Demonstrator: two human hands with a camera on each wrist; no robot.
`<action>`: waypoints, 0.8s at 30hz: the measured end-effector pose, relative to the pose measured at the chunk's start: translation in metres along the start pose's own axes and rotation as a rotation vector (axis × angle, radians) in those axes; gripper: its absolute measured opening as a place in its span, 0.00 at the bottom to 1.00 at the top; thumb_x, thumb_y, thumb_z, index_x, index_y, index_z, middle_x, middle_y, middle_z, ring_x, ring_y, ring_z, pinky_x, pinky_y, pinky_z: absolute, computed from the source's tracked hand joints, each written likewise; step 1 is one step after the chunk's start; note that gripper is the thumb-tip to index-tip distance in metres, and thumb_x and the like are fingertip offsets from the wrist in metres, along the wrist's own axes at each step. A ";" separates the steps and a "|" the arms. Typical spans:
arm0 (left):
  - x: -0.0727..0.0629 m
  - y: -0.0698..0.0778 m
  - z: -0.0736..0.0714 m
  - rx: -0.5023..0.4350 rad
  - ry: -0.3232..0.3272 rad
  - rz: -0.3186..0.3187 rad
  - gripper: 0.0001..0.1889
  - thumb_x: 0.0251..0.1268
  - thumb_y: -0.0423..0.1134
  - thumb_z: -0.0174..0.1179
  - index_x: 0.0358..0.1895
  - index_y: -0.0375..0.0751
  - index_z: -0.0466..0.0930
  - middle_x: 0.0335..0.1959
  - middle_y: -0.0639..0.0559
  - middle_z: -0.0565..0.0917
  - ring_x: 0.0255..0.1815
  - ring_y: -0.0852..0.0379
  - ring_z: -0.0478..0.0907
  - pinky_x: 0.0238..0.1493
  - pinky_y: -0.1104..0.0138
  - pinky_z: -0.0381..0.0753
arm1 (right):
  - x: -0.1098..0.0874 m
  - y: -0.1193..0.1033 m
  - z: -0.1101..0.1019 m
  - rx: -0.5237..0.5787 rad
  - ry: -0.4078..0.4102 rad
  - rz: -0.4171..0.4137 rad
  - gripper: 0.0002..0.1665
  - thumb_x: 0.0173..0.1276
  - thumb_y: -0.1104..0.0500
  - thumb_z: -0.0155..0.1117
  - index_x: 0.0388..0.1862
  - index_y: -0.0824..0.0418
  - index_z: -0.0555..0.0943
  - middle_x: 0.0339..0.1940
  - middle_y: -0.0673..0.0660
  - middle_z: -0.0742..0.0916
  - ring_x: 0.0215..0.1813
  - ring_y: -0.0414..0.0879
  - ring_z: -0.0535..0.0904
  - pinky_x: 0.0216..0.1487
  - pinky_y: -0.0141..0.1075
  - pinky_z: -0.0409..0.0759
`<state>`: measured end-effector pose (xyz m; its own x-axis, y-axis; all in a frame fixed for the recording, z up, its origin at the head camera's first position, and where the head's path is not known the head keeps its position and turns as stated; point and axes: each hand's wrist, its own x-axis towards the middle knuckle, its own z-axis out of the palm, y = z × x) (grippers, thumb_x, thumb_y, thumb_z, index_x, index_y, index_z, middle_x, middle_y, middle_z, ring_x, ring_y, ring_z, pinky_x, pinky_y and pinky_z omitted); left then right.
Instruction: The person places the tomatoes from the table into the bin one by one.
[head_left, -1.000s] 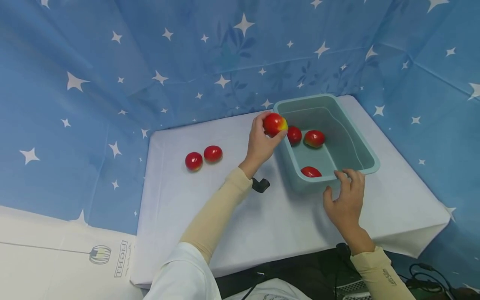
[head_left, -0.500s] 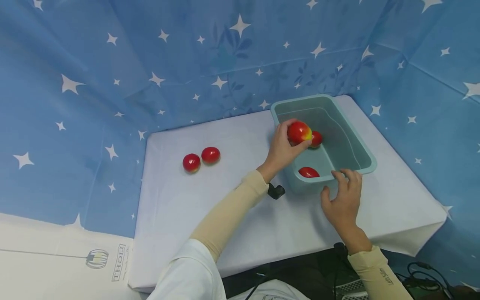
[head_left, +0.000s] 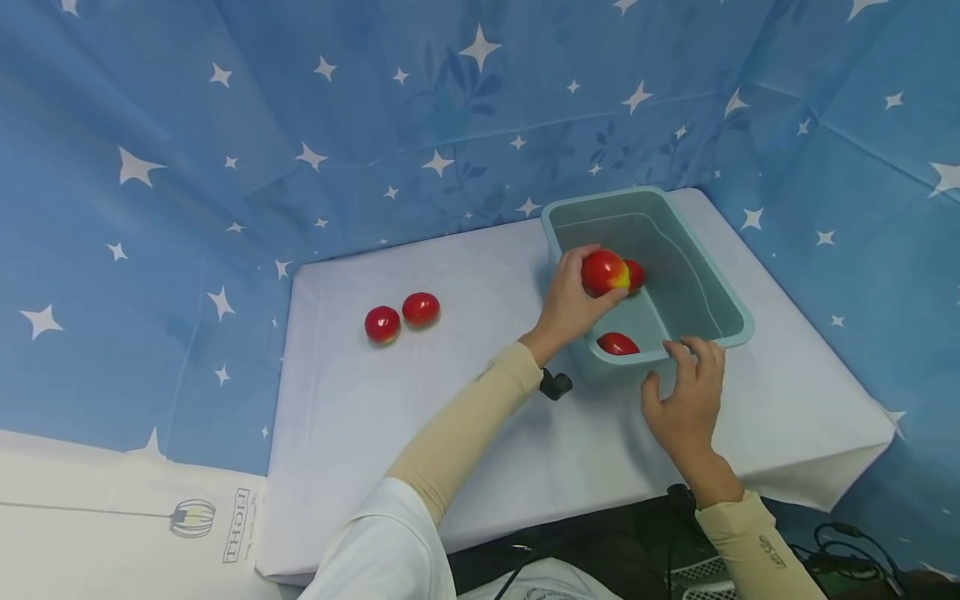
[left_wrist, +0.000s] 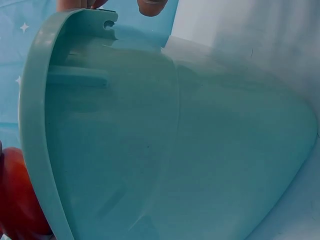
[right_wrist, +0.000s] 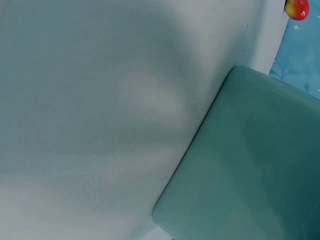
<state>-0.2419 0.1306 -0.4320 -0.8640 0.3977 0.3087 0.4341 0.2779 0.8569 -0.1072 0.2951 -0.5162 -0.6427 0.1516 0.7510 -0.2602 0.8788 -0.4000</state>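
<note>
In the head view my left hand [head_left: 570, 300] holds a glossy red fruit with a yellow end [head_left: 604, 272] between fingers and thumb, over the left part of a blue-green plastic bin [head_left: 701, 258]. Inside that bin, one red fruit [head_left: 636, 276] shows partly behind the held one, and another [head_left: 618, 342] is partly covered by the near wall. My right hand [head_left: 687, 404] has bent fingertips touching the near rim, its thumb apart from the wall. The left wrist view shows the bin wall [left_wrist: 165, 125] closely, with a red fruit [left_wrist: 20, 195] at lower left.
Two more red fruits [head_left: 382, 325] lie close together on the white-covered table [head_left: 345, 433], left of the bin. Blue star-patterned cloth [head_left: 375, 108] hangs behind and at the sides. Black cables [head_left: 862, 550] lie below the table's near right edge.
My left hand carried the red fruit rightward from the bin's left rim to over its inside, then slightly lower. A fruit visible in the bin earlier is now hidden. The right hand stayed put.
</note>
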 end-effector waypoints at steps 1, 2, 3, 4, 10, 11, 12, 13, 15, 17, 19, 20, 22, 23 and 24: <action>0.000 0.000 0.000 -0.001 -0.002 -0.003 0.36 0.58 0.44 0.69 0.68 0.45 0.61 0.65 0.51 0.68 0.60 0.61 0.69 0.55 0.77 0.73 | 0.000 0.000 0.000 -0.001 0.001 0.000 0.27 0.57 0.61 0.58 0.57 0.65 0.74 0.58 0.67 0.75 0.61 0.63 0.67 0.66 0.51 0.66; 0.000 0.001 0.000 0.000 -0.003 -0.005 0.36 0.58 0.44 0.69 0.68 0.45 0.61 0.65 0.51 0.68 0.60 0.61 0.69 0.55 0.77 0.73 | 0.000 -0.001 0.000 -0.003 0.002 -0.001 0.27 0.57 0.61 0.58 0.57 0.65 0.74 0.58 0.67 0.75 0.61 0.63 0.67 0.66 0.51 0.66; 0.000 0.001 0.000 -0.001 -0.007 -0.009 0.37 0.58 0.44 0.70 0.68 0.45 0.60 0.65 0.51 0.68 0.61 0.61 0.68 0.55 0.77 0.73 | 0.000 -0.001 0.000 -0.002 0.003 0.000 0.27 0.57 0.61 0.58 0.57 0.65 0.74 0.58 0.67 0.75 0.61 0.63 0.67 0.66 0.51 0.66; -0.001 0.001 0.000 -0.003 -0.010 -0.010 0.37 0.58 0.44 0.70 0.68 0.45 0.60 0.65 0.51 0.68 0.61 0.61 0.68 0.55 0.77 0.74 | 0.000 -0.001 0.000 -0.001 0.004 0.000 0.27 0.57 0.60 0.58 0.57 0.65 0.74 0.58 0.67 0.75 0.61 0.63 0.67 0.66 0.51 0.66; -0.001 0.004 -0.001 0.046 -0.065 -0.013 0.44 0.57 0.50 0.69 0.75 0.48 0.55 0.73 0.56 0.61 0.68 0.60 0.64 0.58 0.71 0.75 | 0.000 -0.001 0.002 0.001 0.005 -0.004 0.27 0.57 0.60 0.59 0.57 0.65 0.74 0.58 0.67 0.75 0.60 0.63 0.68 0.66 0.51 0.66; -0.001 0.003 -0.001 0.059 -0.080 -0.010 0.46 0.57 0.51 0.69 0.76 0.49 0.53 0.75 0.57 0.58 0.70 0.61 0.62 0.61 0.70 0.73 | 0.000 0.000 0.002 0.002 0.006 -0.006 0.27 0.57 0.60 0.58 0.57 0.66 0.74 0.58 0.67 0.75 0.60 0.63 0.68 0.66 0.51 0.66; -0.001 0.003 -0.001 0.064 -0.095 -0.009 0.47 0.57 0.53 0.69 0.77 0.50 0.52 0.76 0.58 0.56 0.72 0.61 0.59 0.63 0.68 0.72 | 0.000 0.000 0.002 0.002 0.007 -0.007 0.27 0.57 0.61 0.59 0.57 0.66 0.74 0.58 0.67 0.75 0.60 0.63 0.68 0.66 0.51 0.66; -0.001 0.003 -0.001 0.070 -0.106 -0.006 0.48 0.57 0.54 0.68 0.77 0.50 0.51 0.77 0.59 0.54 0.74 0.61 0.57 0.64 0.67 0.70 | -0.001 0.000 0.002 0.001 0.008 -0.008 0.27 0.57 0.61 0.58 0.57 0.66 0.74 0.58 0.67 0.75 0.60 0.63 0.68 0.66 0.51 0.66; -0.002 0.002 -0.002 0.071 -0.121 0.003 0.48 0.58 0.55 0.68 0.77 0.50 0.50 0.78 0.59 0.52 0.75 0.62 0.54 0.68 0.66 0.67 | -0.001 0.000 0.002 0.002 0.008 -0.010 0.26 0.57 0.61 0.58 0.56 0.66 0.74 0.58 0.67 0.75 0.60 0.63 0.67 0.66 0.51 0.65; -0.004 0.001 -0.003 0.060 -0.123 0.007 0.48 0.58 0.55 0.67 0.77 0.49 0.50 0.78 0.58 0.52 0.76 0.62 0.53 0.70 0.65 0.64 | -0.001 0.000 0.002 0.003 0.005 -0.011 0.26 0.57 0.61 0.58 0.56 0.66 0.74 0.58 0.67 0.75 0.61 0.63 0.67 0.67 0.51 0.65; -0.006 0.000 -0.005 0.043 -0.111 0.004 0.47 0.59 0.54 0.67 0.77 0.49 0.51 0.77 0.58 0.53 0.75 0.63 0.54 0.70 0.64 0.64 | 0.000 -0.001 0.002 0.002 0.001 -0.011 0.26 0.57 0.62 0.58 0.57 0.66 0.74 0.58 0.67 0.75 0.61 0.63 0.67 0.67 0.51 0.65; -0.007 -0.001 -0.007 0.029 -0.104 -0.001 0.46 0.59 0.53 0.67 0.77 0.48 0.51 0.77 0.58 0.54 0.74 0.63 0.55 0.69 0.64 0.65 | 0.000 -0.001 0.001 0.001 0.001 -0.011 0.26 0.57 0.62 0.58 0.57 0.66 0.74 0.58 0.67 0.75 0.61 0.64 0.67 0.67 0.51 0.65; -0.008 -0.003 -0.009 0.008 -0.089 -0.013 0.46 0.59 0.53 0.67 0.76 0.47 0.52 0.76 0.58 0.55 0.74 0.63 0.55 0.68 0.63 0.66 | 0.000 -0.001 0.001 0.004 0.004 -0.007 0.27 0.56 0.62 0.59 0.57 0.66 0.74 0.58 0.67 0.75 0.62 0.63 0.67 0.67 0.52 0.66; -0.009 -0.005 -0.010 0.001 -0.083 -0.021 0.45 0.60 0.52 0.67 0.76 0.48 0.52 0.76 0.58 0.55 0.74 0.62 0.56 0.68 0.62 0.67 | 0.000 -0.002 0.001 0.003 0.005 -0.003 0.27 0.56 0.62 0.60 0.57 0.65 0.74 0.59 0.67 0.75 0.62 0.63 0.68 0.67 0.52 0.66; -0.009 -0.006 -0.012 -0.001 -0.078 -0.030 0.45 0.60 0.52 0.67 0.76 0.48 0.52 0.76 0.58 0.56 0.74 0.62 0.56 0.68 0.61 0.67 | 0.000 -0.002 0.000 0.002 0.007 0.000 0.27 0.56 0.62 0.61 0.57 0.65 0.74 0.59 0.66 0.75 0.62 0.62 0.68 0.67 0.51 0.66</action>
<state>-0.2395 0.1147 -0.4355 -0.8542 0.4562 0.2495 0.4077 0.2899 0.8659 -0.1065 0.2934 -0.5159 -0.6374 0.1553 0.7547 -0.2617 0.8776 -0.4016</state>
